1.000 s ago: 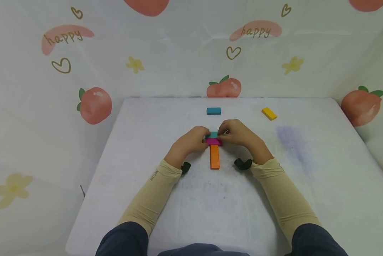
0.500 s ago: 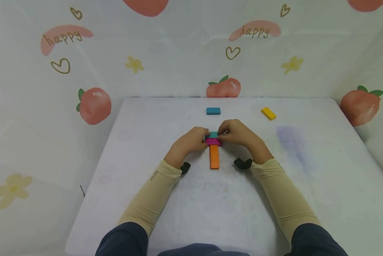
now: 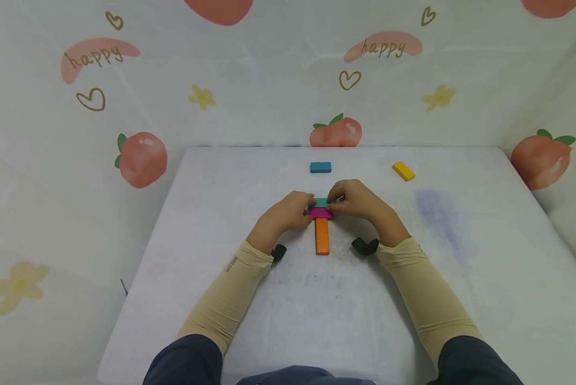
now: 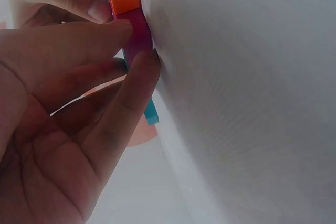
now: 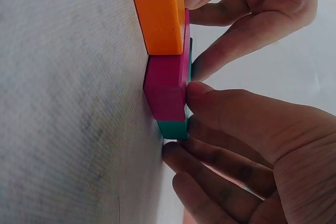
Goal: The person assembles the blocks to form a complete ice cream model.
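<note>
A teal block [image 3: 321, 202] lies flush behind a magenta block [image 3: 321, 213] with slanted ends, and an orange block [image 3: 322, 236] runs from the magenta one toward the person. At the left ends is the left hand [image 3: 288, 211]; in the left wrist view its fingertips pinch the magenta block [image 4: 139, 32], with another finger near the teal block [image 4: 151, 111]. From the other side the right hand [image 3: 360, 200] holds the teal block's right end, its thumb [image 5: 199, 88] touching the magenta block's edge in the right wrist view. Fingers partly hide both blocks' ends.
Farther back on the white table [image 3: 210, 321] lies a blue block [image 3: 320, 167]. A yellow block [image 3: 404, 171] sits at the back right, near a purple stain [image 3: 437, 214]. A printed cloth [image 3: 263, 64] hangs behind the table.
</note>
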`<move>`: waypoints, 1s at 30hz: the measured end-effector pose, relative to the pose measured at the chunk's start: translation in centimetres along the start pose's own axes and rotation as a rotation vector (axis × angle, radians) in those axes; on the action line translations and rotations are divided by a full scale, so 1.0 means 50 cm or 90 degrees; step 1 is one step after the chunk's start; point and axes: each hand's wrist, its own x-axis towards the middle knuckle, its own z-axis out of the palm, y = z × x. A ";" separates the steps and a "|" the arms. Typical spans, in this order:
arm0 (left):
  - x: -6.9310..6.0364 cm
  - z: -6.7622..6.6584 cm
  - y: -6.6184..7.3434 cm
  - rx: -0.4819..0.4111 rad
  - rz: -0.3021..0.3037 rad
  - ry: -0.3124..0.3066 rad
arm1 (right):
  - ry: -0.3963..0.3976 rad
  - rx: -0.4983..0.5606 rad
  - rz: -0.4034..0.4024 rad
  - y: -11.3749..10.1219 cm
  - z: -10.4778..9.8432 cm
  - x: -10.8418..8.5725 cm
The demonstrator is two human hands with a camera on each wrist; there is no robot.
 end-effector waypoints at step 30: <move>-0.004 -0.002 0.005 0.011 0.005 0.000 | -0.003 -0.003 0.017 0.003 0.000 -0.001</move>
